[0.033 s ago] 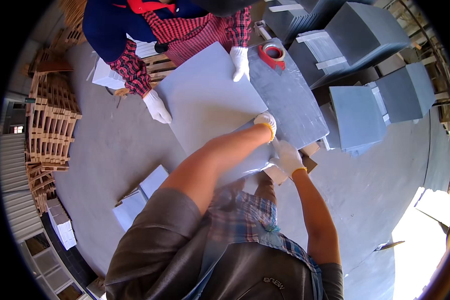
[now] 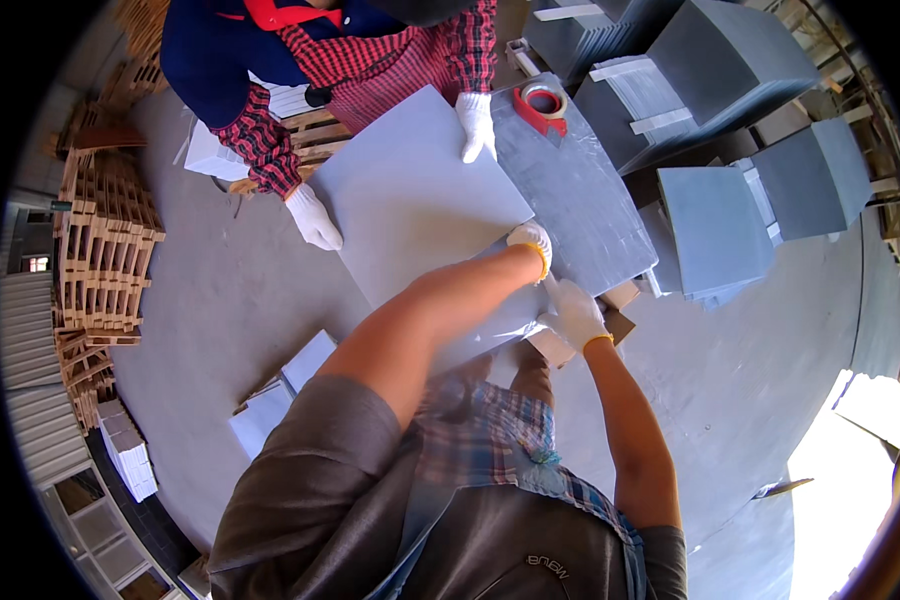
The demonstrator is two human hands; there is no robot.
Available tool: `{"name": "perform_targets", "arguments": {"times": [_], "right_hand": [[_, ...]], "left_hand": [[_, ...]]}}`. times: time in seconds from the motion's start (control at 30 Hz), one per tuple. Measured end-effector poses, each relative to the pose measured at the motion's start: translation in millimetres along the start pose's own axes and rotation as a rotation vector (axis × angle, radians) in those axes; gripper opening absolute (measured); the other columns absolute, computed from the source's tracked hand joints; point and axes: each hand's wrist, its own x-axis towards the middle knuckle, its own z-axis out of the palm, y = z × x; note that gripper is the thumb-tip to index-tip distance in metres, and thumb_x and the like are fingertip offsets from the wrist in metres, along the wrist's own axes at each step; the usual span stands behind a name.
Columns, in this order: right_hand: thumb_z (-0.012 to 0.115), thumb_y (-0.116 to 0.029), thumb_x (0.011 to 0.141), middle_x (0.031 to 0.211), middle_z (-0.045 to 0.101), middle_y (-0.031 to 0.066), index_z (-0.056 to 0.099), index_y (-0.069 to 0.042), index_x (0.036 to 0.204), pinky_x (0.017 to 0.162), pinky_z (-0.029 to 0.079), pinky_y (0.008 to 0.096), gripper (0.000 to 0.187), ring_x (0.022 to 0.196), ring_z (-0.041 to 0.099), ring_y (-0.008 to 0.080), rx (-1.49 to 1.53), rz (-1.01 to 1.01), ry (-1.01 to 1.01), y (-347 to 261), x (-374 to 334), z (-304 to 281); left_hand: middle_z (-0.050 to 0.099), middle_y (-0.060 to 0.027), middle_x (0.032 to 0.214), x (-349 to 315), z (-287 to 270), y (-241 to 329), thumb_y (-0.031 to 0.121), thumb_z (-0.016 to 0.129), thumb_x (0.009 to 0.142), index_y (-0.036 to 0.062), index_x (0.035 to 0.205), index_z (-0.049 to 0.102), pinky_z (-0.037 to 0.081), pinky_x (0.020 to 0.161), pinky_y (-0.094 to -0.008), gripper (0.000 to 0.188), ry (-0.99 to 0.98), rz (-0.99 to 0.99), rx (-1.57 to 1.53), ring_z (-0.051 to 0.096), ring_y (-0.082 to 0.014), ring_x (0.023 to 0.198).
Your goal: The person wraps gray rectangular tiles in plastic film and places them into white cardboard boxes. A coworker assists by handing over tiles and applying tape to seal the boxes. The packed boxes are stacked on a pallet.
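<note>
A large pale sheet (image 2: 420,190) lies at a slant between me and a co-worker. Beside its right corner, my left hand (image 2: 530,243) in a white glove is closed, its fingers curled; what they hold, if anything, is hidden. My right hand (image 2: 575,315), also gloved, is at the near right edge of the sheeting, thumb spread away from the fingers. Part of the near sheeting, glossy, is covered by my left forearm. Across from me, the co-worker's gloved hands (image 2: 478,127) rest on the sheet's far right edge and on its left edge.
A red tape dispenser (image 2: 543,108) sits on the grey tabletop (image 2: 585,190) at right. Stacks of grey panels (image 2: 715,225) stand beyond it. Wooden pallets (image 2: 105,240) are piled at far left. Cardboard (image 2: 553,348) shows below my right hand; white boards (image 2: 265,415) lie lower left.
</note>
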Motion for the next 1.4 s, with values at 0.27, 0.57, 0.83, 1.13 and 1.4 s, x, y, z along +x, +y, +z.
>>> {"name": "perform_targets", "arguments": {"times": [0.27, 0.57, 0.83, 1.13, 1.4], "right_hand": [[0.066, -0.036, 0.087, 0.115, 0.067, 0.0138, 0.053, -0.013, 0.122, 0.089, 0.049, 0.0494, 0.044, 0.11, 0.062, 0.037, 0.199, 0.065, 0.047, 19, -12, 21], [0.067, -0.029, 0.084, 0.14, 0.054, 0.0125, 0.04, -0.01, 0.148, 0.103, 0.046, 0.0456, 0.072, 0.123, 0.055, 0.0375, 0.25, -0.112, 0.165, 24, -14, 10], [0.068, -0.036, 0.082, 0.143, 0.053, 0.0132, 0.045, -0.009, 0.146, 0.106, 0.044, 0.0449, 0.074, 0.128, 0.052, 0.036, 0.284, -0.114, 0.047, 42, -1, 17], [0.067, -0.036, 0.082, 0.146, 0.052, 0.0156, 0.047, -0.011, 0.147, 0.11, 0.042, 0.0413, 0.072, 0.134, 0.05, 0.0348, 0.413, -0.038, -0.07, 51, -3, 12], [0.062, -0.027, 0.091, 0.135, 0.062, 0.0142, 0.059, -0.01, 0.137, 0.104, 0.047, 0.0374, 0.049, 0.124, 0.059, 0.0302, 0.442, 0.192, 0.126, 51, -37, 59]], "left_hand": [[0.063, -0.0056, 0.139, -13, -45, 12, 0.04, 0.07, 0.09, 0.0185, 0.135, 0.066, 0.04, 0.107, -0.0615, 0.05, -0.117, -0.09, 0.314, 0.056, -0.0331, 0.131], [0.065, -0.0091, 0.136, 59, 4, 1, 0.041, 0.07, 0.089, 0.0191, 0.133, 0.067, 0.039, 0.107, -0.0619, 0.049, -0.235, -0.108, 0.398, 0.057, -0.035, 0.129], [0.071, -0.0054, 0.123, 30, -39, -14, 0.038, 0.066, 0.087, 0.0186, 0.121, 0.074, 0.051, 0.095, -0.0527, 0.04, -0.177, -0.096, 0.051, 0.066, -0.03, 0.116], [0.07, -0.0082, 0.125, -9, -61, -32, 0.054, 0.051, 0.093, 0.0184, 0.123, 0.072, 0.05, 0.096, -0.0469, 0.051, -0.108, 0.04, -0.081, 0.064, -0.0293, 0.118], [0.07, -0.0134, 0.106, -27, -71, -48, 0.04, 0.063, 0.091, 0.0102, 0.112, 0.066, 0.044, 0.098, -0.0504, 0.036, 0.479, 0.362, 0.037, 0.063, -0.032, 0.104]]}}
